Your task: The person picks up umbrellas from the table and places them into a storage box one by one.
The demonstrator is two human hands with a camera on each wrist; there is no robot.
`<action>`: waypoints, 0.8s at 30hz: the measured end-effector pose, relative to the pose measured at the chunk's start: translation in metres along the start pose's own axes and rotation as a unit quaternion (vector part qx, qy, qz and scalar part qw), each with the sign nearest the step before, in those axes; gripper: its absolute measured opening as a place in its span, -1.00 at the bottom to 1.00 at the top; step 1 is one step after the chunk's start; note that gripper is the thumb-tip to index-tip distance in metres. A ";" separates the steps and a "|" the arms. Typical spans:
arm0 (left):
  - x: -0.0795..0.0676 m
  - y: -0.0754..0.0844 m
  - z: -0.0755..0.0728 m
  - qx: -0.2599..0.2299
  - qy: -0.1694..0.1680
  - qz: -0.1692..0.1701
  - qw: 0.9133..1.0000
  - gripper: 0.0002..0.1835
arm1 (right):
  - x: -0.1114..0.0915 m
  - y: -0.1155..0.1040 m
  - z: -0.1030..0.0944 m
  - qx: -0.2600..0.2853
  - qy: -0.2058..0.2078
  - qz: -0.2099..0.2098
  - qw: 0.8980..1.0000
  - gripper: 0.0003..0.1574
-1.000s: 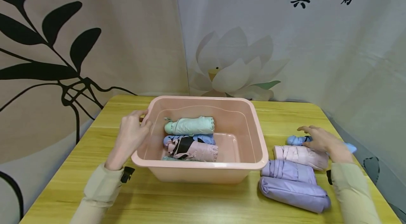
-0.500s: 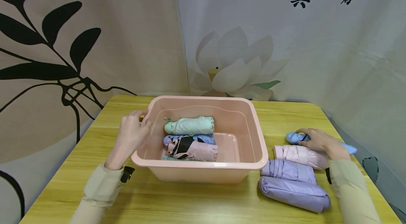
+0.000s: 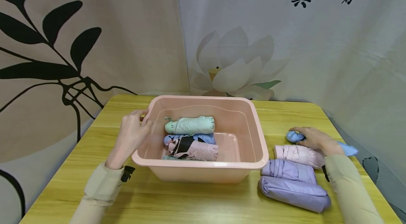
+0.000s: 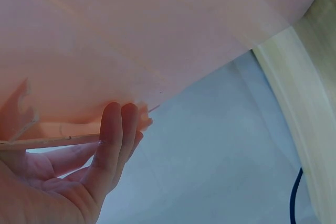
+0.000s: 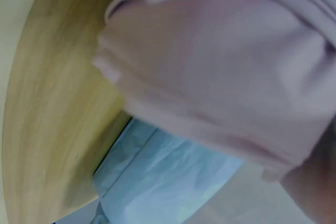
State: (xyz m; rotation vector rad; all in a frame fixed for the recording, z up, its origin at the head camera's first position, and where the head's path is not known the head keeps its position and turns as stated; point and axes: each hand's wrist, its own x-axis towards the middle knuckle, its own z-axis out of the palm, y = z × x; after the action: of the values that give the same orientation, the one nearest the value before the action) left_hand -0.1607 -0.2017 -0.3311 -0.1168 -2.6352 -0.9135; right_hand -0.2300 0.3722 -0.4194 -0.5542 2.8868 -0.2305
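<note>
Two lavender rolls lie right of the pink tub. The left hand grips its rim; farther right, the right hand curls round a blue roll.

L sleeve is lt. beige, long, creased, w/ wide cuff. R sleeve matches approx. L fitting is blk., blocky. R fitting is blk., partly hidden, shape unclear. L hand & R hand bare.

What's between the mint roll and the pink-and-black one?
A blue roll lies between them in the tub, as the head view shows.
</note>
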 end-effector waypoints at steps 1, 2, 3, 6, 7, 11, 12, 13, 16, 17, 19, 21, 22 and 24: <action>0.000 0.000 0.000 0.000 -0.001 0.000 1.000 -0.57 | 0.000 0.000 0.001 -0.002 0.002 -0.002 1.000 -0.38; 0.000 0.000 0.000 0.001 -0.001 0.000 1.000 -0.57 | 0.000 0.000 0.001 -0.004 0.004 -0.003 1.000 -0.38; 0.000 0.000 0.000 0.001 -0.001 0.000 1.000 -0.57 | 0.000 0.000 0.002 -0.005 0.006 -0.004 1.000 -0.39; 0.000 0.000 0.000 0.002 -0.002 -0.001 1.000 -0.57 | -0.001 -0.001 0.003 -0.012 0.016 -0.006 1.000 -0.40; 0.000 0.000 0.000 0.002 -0.002 -0.001 1.000 -0.57 | -0.002 -0.002 0.003 -0.016 0.020 -0.007 1.000 -0.40; -0.001 0.000 0.000 0.002 -0.002 -0.002 1.000 -0.57 | -0.001 -0.003 0.004 -0.036 0.038 -0.015 0.998 -0.43; -0.001 0.000 0.000 0.002 -0.001 -0.002 1.000 -0.57 | -0.001 -0.004 0.004 -0.043 0.043 -0.018 0.998 -0.44; -0.001 0.000 0.000 0.002 0.000 -0.001 1.000 -0.57 | -0.001 -0.004 0.005 -0.050 0.048 -0.021 0.997 -0.45; -0.001 0.000 0.000 0.003 0.001 0.002 1.000 -0.58 | 0.000 -0.006 0.005 -0.064 0.061 -0.023 0.996 -0.45; -0.001 0.000 0.000 0.004 0.001 0.003 1.000 -0.58 | 0.000 -0.006 0.005 -0.067 0.065 -0.024 0.995 -0.44; -0.001 0.000 0.000 0.005 0.001 0.004 1.000 -0.58 | 0.000 -0.008 0.005 -0.073 0.075 -0.022 0.994 -0.43; 0.000 -0.001 0.000 0.006 0.002 0.006 1.000 -0.58 | 0.000 -0.010 0.004 -0.076 0.084 -0.018 0.993 -0.42; -0.001 0.000 0.000 0.006 0.002 0.006 1.000 -0.58 | -0.001 -0.012 0.003 -0.078 0.089 -0.016 0.993 -0.42; -0.001 -0.001 0.000 0.005 0.003 0.006 1.000 -0.58 | -0.001 -0.015 0.001 -0.081 0.101 -0.011 0.992 -0.41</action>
State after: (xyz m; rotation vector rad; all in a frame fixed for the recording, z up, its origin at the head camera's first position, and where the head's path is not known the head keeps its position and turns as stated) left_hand -0.1603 -0.2020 -0.3316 -0.1281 -2.6297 -0.8964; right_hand -0.2239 0.3586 -0.4176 -0.6245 3.1169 -0.0580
